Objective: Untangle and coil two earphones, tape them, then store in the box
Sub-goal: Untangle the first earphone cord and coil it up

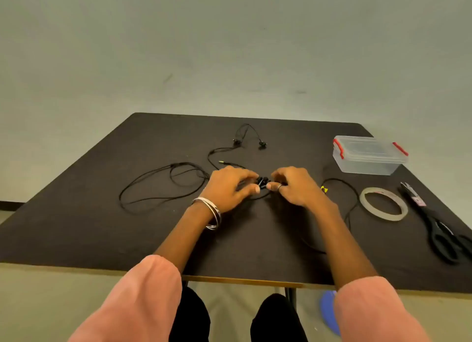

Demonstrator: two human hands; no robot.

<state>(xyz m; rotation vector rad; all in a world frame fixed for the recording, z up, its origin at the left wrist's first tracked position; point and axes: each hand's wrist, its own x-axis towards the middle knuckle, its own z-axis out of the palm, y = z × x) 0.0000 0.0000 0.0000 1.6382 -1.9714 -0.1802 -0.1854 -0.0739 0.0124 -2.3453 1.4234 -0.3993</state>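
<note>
The left hand (229, 186) and the right hand (293, 186) pinch the black earbuds (263, 181) between fingertips, above the counter (102, 239).

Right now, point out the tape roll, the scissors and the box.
tape roll (365, 196): head view, left side of the ring.
scissors (427, 214): head view, black blades above the handles.
box (367, 150): head view, clear lid between the red clips.

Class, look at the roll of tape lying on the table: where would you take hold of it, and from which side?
Pinch the near-left part of the ring of the tape roll, fingers coming from above. It lies flat with an open centre, so a thumb can drop inside; the scissors lie close on its right.
</note>
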